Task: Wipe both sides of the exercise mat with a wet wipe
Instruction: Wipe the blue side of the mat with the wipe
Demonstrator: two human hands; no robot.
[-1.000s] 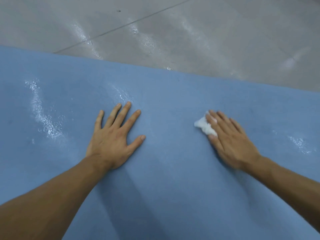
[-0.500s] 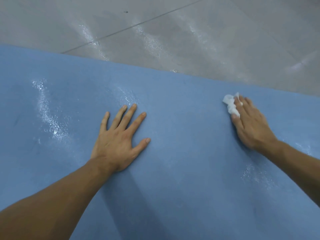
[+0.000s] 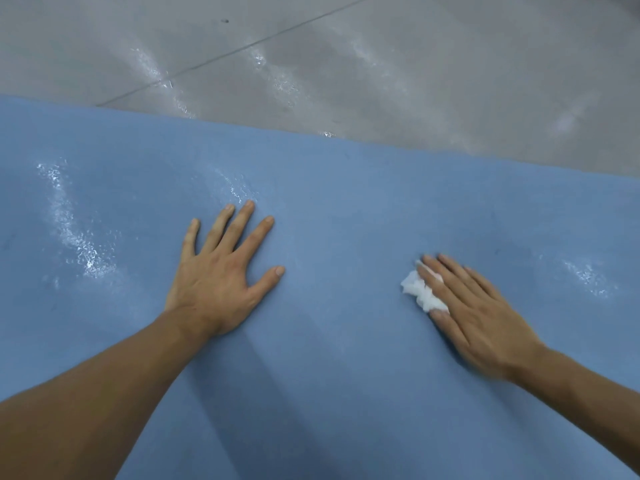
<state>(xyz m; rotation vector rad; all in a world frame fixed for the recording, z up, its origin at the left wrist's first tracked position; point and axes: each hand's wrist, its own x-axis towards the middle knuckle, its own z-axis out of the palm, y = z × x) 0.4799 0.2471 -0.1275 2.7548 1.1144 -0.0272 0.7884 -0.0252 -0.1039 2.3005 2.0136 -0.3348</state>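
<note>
A blue exercise mat [image 3: 346, 202] lies flat on the floor and fills most of the view. Its surface shows wet shiny streaks at the left and far right. My left hand [image 3: 221, 271] rests flat on the mat with its fingers spread and straight. My right hand [image 3: 474, 313] presses a crumpled white wet wipe [image 3: 420, 292] onto the mat with straight fingers. Part of the wipe sticks out to the left of the fingers; the rest is hidden under the hand.
Beyond the mat's far edge lies a grey tiled floor [image 3: 381, 64] with a dark grout line and damp reflections. Nothing else stands near the mat in view.
My right hand slid the wipe away toward the mat's far edge, then back toward me to about where it began. The left hand has stayed in place.
</note>
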